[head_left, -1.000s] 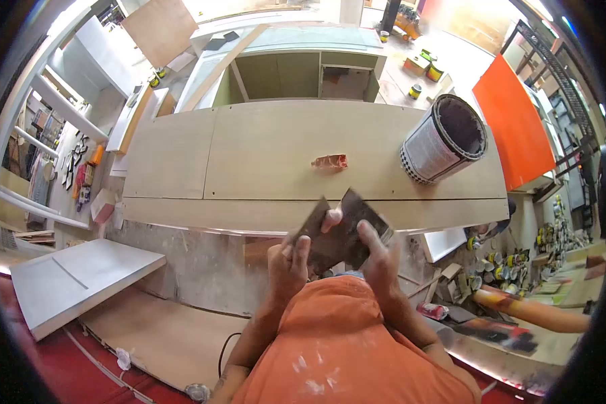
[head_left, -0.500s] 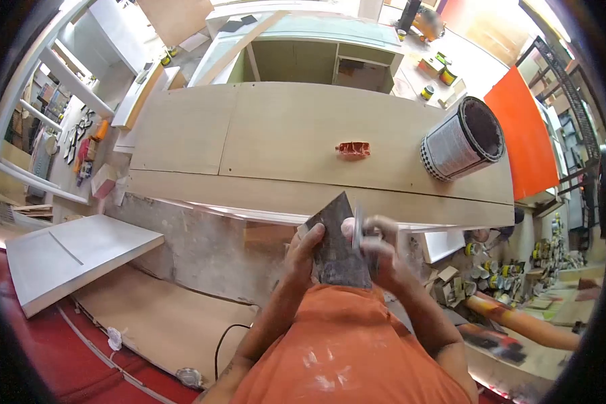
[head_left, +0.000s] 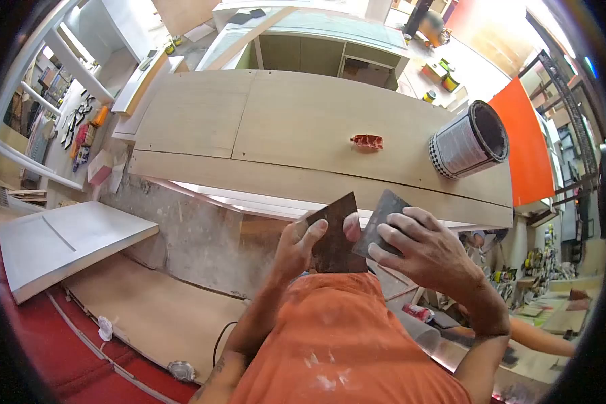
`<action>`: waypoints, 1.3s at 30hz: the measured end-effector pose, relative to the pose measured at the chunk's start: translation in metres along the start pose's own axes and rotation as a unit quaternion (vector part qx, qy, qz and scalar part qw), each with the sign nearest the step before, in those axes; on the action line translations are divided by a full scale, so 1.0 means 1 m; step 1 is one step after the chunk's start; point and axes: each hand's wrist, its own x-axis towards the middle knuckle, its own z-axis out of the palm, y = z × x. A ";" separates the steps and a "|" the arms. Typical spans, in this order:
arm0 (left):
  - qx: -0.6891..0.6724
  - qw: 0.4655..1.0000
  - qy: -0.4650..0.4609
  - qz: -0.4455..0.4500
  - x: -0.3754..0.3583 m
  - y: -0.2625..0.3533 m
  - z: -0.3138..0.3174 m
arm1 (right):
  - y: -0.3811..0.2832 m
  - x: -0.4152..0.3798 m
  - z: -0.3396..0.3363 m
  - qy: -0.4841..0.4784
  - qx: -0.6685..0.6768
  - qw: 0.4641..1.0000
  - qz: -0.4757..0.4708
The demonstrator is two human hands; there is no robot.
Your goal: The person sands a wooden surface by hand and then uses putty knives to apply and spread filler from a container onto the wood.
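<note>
My left hand [head_left: 297,248] is closed on a thin, dark, square-edged putty spreader [head_left: 337,249], its thumb lying on the face. A small pinkish lump of putty [head_left: 351,227] sticks near that spreader's right edge. My right hand [head_left: 432,248] grips a second grey-black putty spreader [head_left: 378,225], fingers spread over its upper face. The two plates are close together in front of my orange shirt. Beyond them, a crumpled red tube [head_left: 367,142] lies on the pale wooden panel [head_left: 303,121]. A large open can [head_left: 466,145] with dark, crusted rims stands at its right end.
A white board [head_left: 81,242] lies at the left, above a brown sheet [head_left: 155,310]. Behind the panel is a cabinet [head_left: 299,54] with open compartments. An orange panel [head_left: 524,145] stands at the right. Another person's arm [head_left: 542,337] shows at lower right.
My right hand has turned its spreader from edge-on to face-up and moved slightly right. The putty lump now shows more plainly on the left spreader. The view has shifted a little.
</note>
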 end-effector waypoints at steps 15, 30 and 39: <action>0.091 0.992 0.054 0.069 -0.014 0.018 -0.016 | -0.009 0.025 0.008 0.000 0.017 1.000 0.000; -0.348 0.934 0.019 -0.083 0.032 -0.016 0.039 | 0.008 0.019 0.102 0.365 0.323 0.865 0.122; -0.255 0.955 0.149 0.022 0.057 0.008 0.060 | 0.058 -0.012 0.113 0.494 0.642 0.452 0.374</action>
